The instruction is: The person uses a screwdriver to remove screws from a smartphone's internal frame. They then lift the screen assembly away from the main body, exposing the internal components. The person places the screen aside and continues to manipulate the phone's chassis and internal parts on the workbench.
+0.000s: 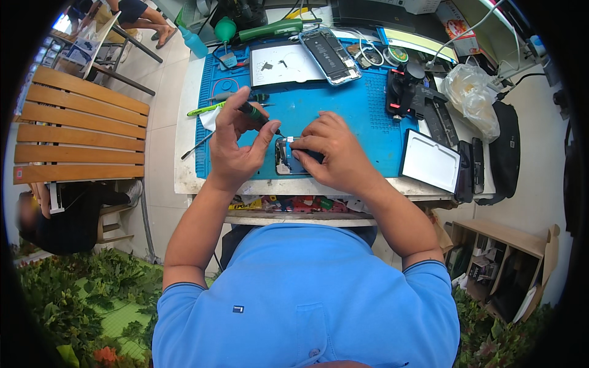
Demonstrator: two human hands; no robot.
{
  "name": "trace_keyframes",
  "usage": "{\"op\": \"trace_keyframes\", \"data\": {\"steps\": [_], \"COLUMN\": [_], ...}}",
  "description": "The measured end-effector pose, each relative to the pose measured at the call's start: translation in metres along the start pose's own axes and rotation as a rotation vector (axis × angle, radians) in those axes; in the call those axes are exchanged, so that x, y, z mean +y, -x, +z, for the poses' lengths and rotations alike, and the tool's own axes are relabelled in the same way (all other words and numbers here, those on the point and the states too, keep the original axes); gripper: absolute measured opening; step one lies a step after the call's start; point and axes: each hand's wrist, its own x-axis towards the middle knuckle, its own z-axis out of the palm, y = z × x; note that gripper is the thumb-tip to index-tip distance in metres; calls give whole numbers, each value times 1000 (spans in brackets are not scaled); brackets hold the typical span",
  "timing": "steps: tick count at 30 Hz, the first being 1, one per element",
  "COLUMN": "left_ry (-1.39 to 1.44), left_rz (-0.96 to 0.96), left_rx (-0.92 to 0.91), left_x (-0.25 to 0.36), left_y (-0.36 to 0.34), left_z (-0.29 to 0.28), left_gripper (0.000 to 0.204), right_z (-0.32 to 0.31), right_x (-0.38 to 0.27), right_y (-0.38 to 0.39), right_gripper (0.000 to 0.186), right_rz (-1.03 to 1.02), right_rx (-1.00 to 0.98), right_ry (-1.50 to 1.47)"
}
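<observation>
My left hand [236,150] grips a precision screwdriver [253,113] with a dark handle. Its shaft slants down to the right toward the top of a small opened phone [283,167]. This phone lies near the front of the blue work mat [294,110], its inner parts exposed. My right hand [336,150] is closed at the phone's right side, thumb and fingertips pressed on it and covering much of it. What lies right under those fingertips is hidden. A larger opened phone [330,56] with a black battery rests at the mat's back.
Behind the hands, small dark parts lie on a white sheet [283,66]. A green marker [205,111] and tweezers [197,146] sit left. To the right are a black clamp-like holder [402,92], a white-lined tray [431,161] and a plastic bag [471,98]. A slatted wooden bench [83,132] stands left.
</observation>
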Motion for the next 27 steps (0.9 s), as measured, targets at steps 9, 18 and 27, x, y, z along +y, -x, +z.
{"op": "trace_keyframes", "data": {"steps": [9,18,27], "left_ry": [-58,-46,-95], "left_rz": [78,65,125], "left_rx": [-17,-23,-48], "left_x": [-4,-7,-11], "left_y": [2,3,6], "left_z": [4,6,4], "left_gripper": [79,79,77], "right_z": [3,4,2], "right_x": [-12,-12,-13], "right_y": [-1,1,0], "right_gripper": [18,21,22], "right_rz": [-37,-11,-8], "right_rx": [-55,-77,-83], "right_ry": [122,126,127]}}
